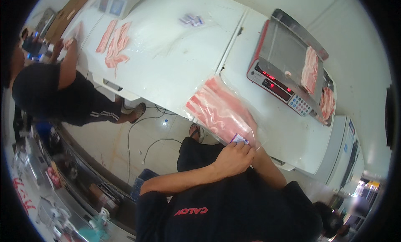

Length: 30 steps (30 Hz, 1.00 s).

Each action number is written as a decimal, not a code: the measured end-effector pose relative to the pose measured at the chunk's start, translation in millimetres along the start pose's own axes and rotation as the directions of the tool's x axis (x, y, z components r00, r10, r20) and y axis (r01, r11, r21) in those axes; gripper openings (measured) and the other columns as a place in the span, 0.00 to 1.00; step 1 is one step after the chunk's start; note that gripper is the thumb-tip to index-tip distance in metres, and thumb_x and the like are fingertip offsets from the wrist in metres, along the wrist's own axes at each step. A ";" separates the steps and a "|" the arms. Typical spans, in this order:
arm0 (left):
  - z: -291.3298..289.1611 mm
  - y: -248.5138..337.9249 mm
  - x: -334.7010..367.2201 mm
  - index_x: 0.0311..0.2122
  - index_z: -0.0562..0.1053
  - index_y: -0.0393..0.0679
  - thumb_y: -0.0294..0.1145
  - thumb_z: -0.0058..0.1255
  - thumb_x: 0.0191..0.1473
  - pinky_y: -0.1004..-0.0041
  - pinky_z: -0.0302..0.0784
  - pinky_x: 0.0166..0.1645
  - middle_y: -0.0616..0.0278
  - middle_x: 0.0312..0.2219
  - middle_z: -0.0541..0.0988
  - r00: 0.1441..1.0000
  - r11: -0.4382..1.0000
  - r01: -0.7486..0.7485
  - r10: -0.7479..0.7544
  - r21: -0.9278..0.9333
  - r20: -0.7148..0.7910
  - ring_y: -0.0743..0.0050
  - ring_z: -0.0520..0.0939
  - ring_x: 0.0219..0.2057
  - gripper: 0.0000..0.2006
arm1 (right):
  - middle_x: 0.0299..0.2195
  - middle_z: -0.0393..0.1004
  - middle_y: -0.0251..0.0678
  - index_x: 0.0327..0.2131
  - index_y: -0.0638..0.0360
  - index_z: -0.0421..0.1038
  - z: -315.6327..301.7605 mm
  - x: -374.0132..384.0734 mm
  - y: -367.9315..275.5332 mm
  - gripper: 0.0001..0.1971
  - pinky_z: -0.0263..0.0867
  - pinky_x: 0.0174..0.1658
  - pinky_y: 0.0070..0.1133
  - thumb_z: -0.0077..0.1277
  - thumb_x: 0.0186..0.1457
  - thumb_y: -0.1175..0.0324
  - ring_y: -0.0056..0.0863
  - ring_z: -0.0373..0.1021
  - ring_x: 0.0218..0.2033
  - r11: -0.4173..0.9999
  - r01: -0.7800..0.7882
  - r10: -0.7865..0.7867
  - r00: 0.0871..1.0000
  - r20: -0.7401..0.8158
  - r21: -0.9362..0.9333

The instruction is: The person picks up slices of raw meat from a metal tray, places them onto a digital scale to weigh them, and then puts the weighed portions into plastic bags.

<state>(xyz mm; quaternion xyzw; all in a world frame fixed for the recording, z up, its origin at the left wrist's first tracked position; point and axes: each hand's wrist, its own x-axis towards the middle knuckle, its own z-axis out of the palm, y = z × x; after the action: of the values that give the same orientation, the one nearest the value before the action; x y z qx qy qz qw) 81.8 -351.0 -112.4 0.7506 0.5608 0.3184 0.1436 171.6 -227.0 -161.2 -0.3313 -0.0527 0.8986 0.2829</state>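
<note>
A clear plastic bag of sliced raw meat point(219, 110) lies on the white table point(175, 62) at its near edge. A small purple and white label point(239, 138) sits on the bag's near corner. My left hand point(234, 158) is curled over that corner, with its fingertips on the label and the bag's edge. My right forearm point(269, 169) reaches in beside it. My right hand is hidden behind the left one, so I cannot tell what it grips.
A red scale point(271, 81) with a steel tray holds meat slices point(310, 70); more meat point(328, 103) lies beside it. Another person in black point(54, 91) works at the far left near loose meat slices point(115, 41). Small labels point(191, 19) lie on the table. Cables point(144, 125) run across the floor.
</note>
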 end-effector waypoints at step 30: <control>-50.3 -68.4 -43.3 0.70 0.66 0.54 0.56 0.61 0.57 0.40 0.54 0.66 0.38 0.70 0.56 0.887 0.871 0.460 -0.442 0.175 -0.129 0.35 0.60 0.68 0.38 | 0.34 0.79 0.33 0.38 0.65 0.73 -8.3 -42.2 6.8 0.13 0.66 0.33 0.21 0.64 0.60 0.66 0.17 0.72 0.31 -0.055 0.254 -0.572 0.785 0.239 -0.966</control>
<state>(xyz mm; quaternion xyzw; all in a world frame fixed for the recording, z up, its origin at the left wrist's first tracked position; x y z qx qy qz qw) -9.0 -376.0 -127.3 0.5953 0.7552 0.2496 0.1137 199.7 -256.4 -145.8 -0.5030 -0.6950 0.4470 0.2533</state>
